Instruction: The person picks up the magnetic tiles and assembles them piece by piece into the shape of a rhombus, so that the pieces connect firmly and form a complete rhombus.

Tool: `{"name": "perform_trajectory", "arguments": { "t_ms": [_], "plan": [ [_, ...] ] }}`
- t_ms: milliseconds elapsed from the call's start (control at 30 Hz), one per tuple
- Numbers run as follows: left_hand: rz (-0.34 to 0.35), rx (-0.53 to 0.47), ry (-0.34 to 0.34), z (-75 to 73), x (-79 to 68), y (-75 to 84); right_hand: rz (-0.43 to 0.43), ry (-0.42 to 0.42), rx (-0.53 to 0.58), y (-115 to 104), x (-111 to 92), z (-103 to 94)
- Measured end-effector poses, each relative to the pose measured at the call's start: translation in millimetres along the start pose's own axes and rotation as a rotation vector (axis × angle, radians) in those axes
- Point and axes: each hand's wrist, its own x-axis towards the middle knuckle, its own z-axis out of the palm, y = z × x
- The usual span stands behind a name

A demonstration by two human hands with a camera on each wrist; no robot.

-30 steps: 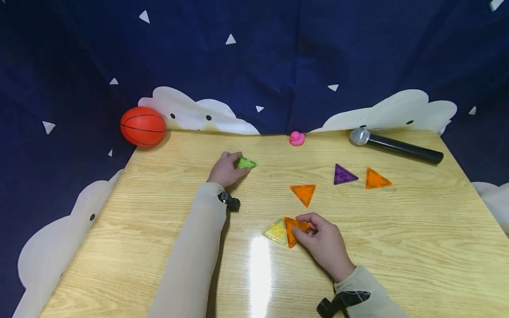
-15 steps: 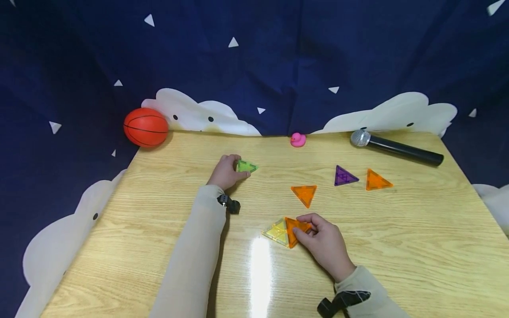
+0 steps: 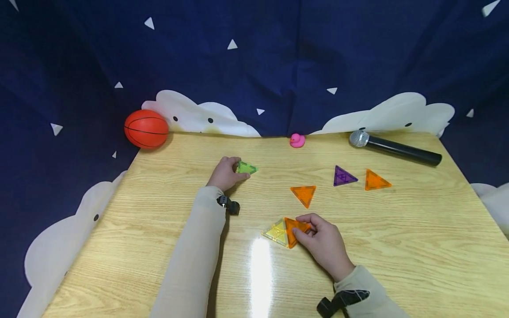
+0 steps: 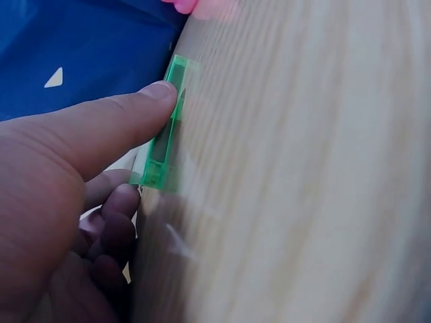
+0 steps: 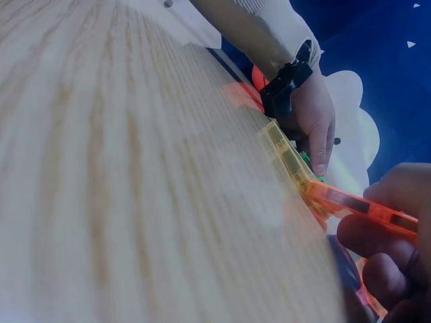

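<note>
My left hand pinches a green triangular magnetic tile at the table's back left of centre. In the left wrist view the thumb lies along the edge of the green tile, close over the wood. Nearer the front, my right hand pinches an orange triangular magnetic tile between thumb and fingers. That tile meets a yellow triangular tile edge to edge. The right wrist view shows the orange tile tilted up from the yellow tile.
A loose orange tile lies mid-table, with a purple tile and another orange tile to its right. Along the back stand a red toy basketball, a pink rubber duck and a black microphone. A dark blue curtain hangs behind.
Both hands keep their hold on the green and orange tiles. Only a slight shift of the head view shows; the tiles stay in place.
</note>
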Motion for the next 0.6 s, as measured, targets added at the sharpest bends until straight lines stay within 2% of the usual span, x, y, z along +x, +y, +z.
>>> {"name": "perform_trajectory", "arguments": {
  "t_ms": [133, 433, 600],
  "plan": [
    [0.005, -0.019, 0.020, 1.5, -2.6, 0.5, 0.002, -0.004, 0.008, -1.3, 0.1, -0.5],
    [0.075, -0.059, 0.085, 8.2, -6.4, -2.6, -0.004, 0.002, 0.005, -0.3, 0.1, -0.5],
    [0.096, -0.089, 0.098, 10.2, -10.1, -5.6, -0.006, 0.005, -0.008, 1.8, 0.0, 0.6]
  ]
}}
